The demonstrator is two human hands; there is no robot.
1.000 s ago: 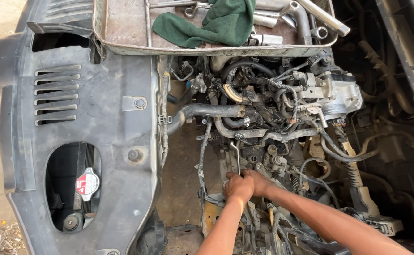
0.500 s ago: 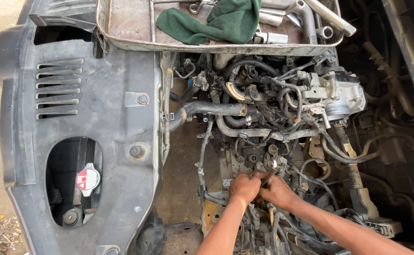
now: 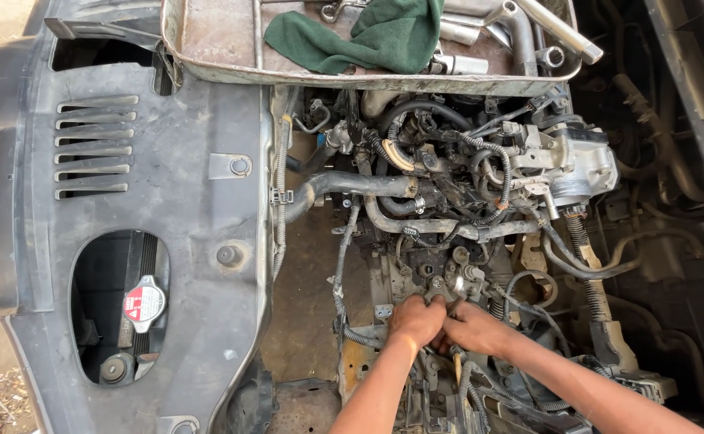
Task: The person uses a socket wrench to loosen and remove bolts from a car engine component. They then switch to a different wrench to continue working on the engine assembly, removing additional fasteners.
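Engine (image 3: 464,201) is your landmark. Grey plastic cover (image 3: 151,209) sits left of it; metal tray (image 3: 215,48) with green rag (image 3: 368,32) above. At its lower edge, your left hand (image 3: 416,319) and right hand (image 3: 472,325), touching, both clench a small metal fitting (image 3: 446,291).

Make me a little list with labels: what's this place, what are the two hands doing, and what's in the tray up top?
place: open engine bay, seen from above
left hand: on a small metal engine part
right hand: beside the left, on the same part
grip: unclear whether either hand closes on anything
tray: green cloth and metal tools
left side: grey plastic cover, red-labelled cap
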